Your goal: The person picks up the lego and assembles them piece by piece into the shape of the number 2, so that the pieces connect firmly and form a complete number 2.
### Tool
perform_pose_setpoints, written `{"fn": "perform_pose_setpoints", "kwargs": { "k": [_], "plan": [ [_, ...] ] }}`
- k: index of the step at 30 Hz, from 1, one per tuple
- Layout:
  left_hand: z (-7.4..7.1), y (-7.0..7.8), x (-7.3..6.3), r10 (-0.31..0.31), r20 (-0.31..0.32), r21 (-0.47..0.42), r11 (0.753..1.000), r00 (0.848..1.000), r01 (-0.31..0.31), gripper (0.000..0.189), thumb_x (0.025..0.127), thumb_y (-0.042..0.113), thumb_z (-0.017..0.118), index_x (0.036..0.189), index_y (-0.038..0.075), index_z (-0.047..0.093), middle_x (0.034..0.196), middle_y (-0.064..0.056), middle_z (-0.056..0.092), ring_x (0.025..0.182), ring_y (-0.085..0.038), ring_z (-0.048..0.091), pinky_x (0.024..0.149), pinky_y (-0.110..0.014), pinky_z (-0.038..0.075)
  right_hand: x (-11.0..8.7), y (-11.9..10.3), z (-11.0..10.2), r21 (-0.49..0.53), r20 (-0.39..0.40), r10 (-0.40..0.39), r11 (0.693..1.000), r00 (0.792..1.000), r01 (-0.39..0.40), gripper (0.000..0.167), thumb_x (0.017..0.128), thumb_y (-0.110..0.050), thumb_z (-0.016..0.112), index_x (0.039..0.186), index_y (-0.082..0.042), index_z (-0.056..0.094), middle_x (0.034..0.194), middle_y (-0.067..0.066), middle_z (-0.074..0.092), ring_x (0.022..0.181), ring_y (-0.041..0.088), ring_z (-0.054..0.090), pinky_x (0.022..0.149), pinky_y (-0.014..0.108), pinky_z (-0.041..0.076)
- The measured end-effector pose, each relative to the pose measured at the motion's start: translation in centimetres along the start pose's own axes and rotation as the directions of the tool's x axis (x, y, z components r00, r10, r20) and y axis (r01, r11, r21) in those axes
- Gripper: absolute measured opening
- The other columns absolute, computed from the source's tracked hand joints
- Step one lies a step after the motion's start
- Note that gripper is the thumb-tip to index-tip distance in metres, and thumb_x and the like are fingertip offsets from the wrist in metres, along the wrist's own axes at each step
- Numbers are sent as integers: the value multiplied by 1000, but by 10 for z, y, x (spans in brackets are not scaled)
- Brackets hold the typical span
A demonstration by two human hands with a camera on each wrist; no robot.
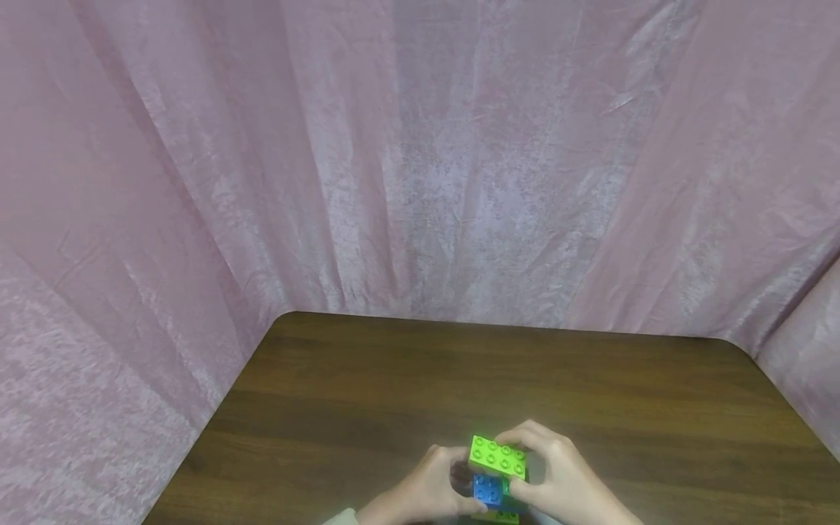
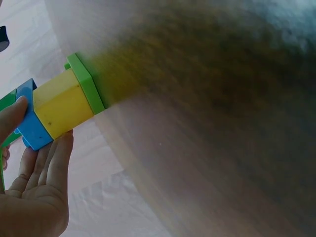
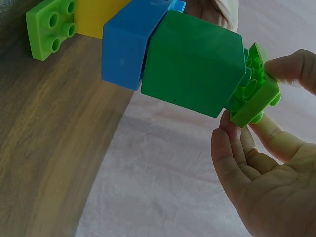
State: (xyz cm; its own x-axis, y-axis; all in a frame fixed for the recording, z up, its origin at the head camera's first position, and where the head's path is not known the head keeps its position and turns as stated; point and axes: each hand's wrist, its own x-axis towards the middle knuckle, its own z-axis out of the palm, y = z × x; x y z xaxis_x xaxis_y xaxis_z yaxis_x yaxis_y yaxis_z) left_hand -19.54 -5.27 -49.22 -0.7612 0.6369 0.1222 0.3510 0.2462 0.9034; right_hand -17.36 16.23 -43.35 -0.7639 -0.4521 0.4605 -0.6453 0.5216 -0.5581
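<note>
A stack of toy building bricks stands on the table near the front. From the bottom it has a light green plate (image 3: 39,32), a yellow brick (image 2: 63,106), a blue brick (image 2: 35,121) and a dark green brick (image 3: 192,61). My left hand (image 1: 429,487) steadies the stack, thumb on the blue brick and fingers at the other side. With thumb and fingers, my right hand (image 1: 561,470) pinches a light green eight-stud brick (image 1: 496,458). It tilts over the dark green brick's studs, its hollow underside partly showing; whether it is seated I cannot tell.
The brown wooden table (image 1: 367,386) has rounded far corners. Pink velvety curtains (image 1: 459,160) hang behind it and along both sides. A small dark object (image 2: 3,38) shows at the left wrist view's edge, too cut off to identify.
</note>
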Motion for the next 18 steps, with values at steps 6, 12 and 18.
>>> {"fn": "perform_pose_setpoints", "kwargs": {
  "k": [6, 12, 18],
  "plan": [
    [0, -1, 0, 4, 1, -9, 1000, 1000, -4, 46, 75, 4, 79, 118, 7, 64, 109, -6, 73, 90, 0, 68, 76, -14, 57, -2, 1, 1, 34, 43, 16, 999, 999, -18, 46, 66, -4, 77, 108, -15, 66, 99, -10, 65, 90, -5, 57, 73, 19, 54],
    [1, -2, 0, -6, -14, -19, 1000, 1000, 6, 45, 74, 6, 80, 115, 7, 65, 105, -5, 74, 88, 0, 68, 76, -14, 56, -4, 2, 2, 28, 51, 24, 999, 998, -26, 43, 66, -5, 77, 106, -17, 67, 97, -11, 65, 89, -5, 56, 72, 19, 53],
    [0, 0, 0, -27, -11, -39, 999, 1000, 27, 43, 74, 6, 80, 113, 8, 65, 103, -4, 74, 88, 0, 68, 77, -15, 57, -5, 4, 2, 12, 51, 27, 1000, 998, -27, 44, 65, -5, 77, 106, -16, 67, 98, -11, 65, 90, -4, 58, 74, 20, 54]
  ]
}}
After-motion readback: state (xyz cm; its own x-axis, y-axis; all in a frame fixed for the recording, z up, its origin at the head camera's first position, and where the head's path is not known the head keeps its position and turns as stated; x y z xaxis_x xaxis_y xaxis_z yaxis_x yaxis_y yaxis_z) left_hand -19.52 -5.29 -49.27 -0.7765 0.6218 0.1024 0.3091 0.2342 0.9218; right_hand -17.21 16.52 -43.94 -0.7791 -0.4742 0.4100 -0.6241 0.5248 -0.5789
